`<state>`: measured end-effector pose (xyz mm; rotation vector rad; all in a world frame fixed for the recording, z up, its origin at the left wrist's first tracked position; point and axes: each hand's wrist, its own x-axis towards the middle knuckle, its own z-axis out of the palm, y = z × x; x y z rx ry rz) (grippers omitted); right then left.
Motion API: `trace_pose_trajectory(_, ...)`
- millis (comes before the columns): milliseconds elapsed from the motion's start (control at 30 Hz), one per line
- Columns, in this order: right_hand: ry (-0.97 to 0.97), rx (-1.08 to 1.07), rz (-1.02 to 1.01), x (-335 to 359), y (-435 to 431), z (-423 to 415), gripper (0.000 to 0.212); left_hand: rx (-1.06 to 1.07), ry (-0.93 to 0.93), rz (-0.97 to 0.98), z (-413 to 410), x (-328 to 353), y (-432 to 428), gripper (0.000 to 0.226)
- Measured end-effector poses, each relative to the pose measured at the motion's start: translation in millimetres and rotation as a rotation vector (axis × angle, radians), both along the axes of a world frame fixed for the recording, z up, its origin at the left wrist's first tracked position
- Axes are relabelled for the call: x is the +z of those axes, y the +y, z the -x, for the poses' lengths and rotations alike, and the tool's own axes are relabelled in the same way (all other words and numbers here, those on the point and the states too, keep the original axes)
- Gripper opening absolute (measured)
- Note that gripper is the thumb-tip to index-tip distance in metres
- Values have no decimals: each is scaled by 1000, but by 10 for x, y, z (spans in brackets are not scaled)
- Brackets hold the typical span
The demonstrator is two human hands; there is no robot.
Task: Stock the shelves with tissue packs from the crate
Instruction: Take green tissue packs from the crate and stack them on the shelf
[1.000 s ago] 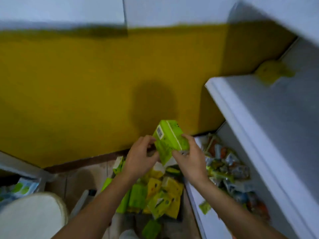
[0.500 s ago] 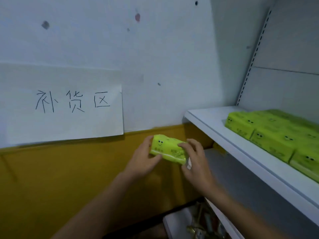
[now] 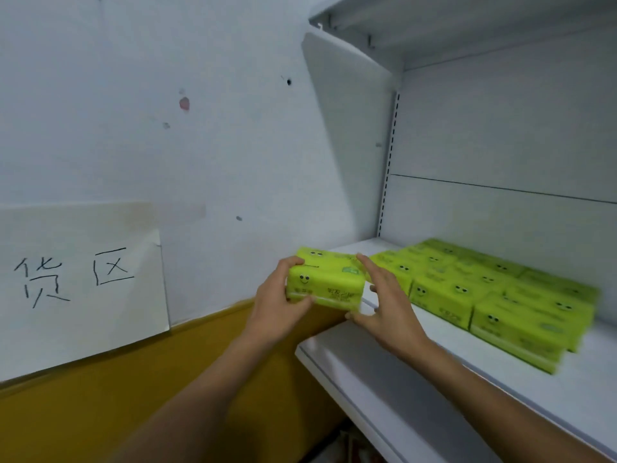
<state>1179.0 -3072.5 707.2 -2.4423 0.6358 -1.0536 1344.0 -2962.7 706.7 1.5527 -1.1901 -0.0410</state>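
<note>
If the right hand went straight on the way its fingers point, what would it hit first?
Probably the leftmost stocked pack on the shelf, just beyond the right hand; depth is unclear.

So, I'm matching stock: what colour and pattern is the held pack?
The tissue pack is lime green with black smiley faces, clearest in the head view.

The left hand (image 3: 278, 307) is gripping the left end of a lime-green tissue pack (image 3: 329, 284), holding it at the left edge of the white shelf (image 3: 417, 372). The right hand (image 3: 384, 305) is touching the pack's right end with straight, spread fingers. Matching smiley-faced packs (image 3: 494, 289) are lying in rows on the shelf, further right. A handwritten paper sign (image 3: 80, 279) is hanging on the wall (image 3: 233, 145) left of the shelf.
</note>
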Motion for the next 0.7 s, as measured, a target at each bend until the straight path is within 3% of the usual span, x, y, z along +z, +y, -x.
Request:
trace_pose_trajectory(100,-68,10,-133,97,-47,117,88,-35,-38,16,36,31,-148,56)
trace_pose_trajectory(267,-101,-115,-36,189,-132,345,65,-119,-58,11,275,53,-391,57)
trace_pose_trajectory(700,-28,-158,-31,545,-1082,936,73,-202,-31,44,806,357,-1404,56)
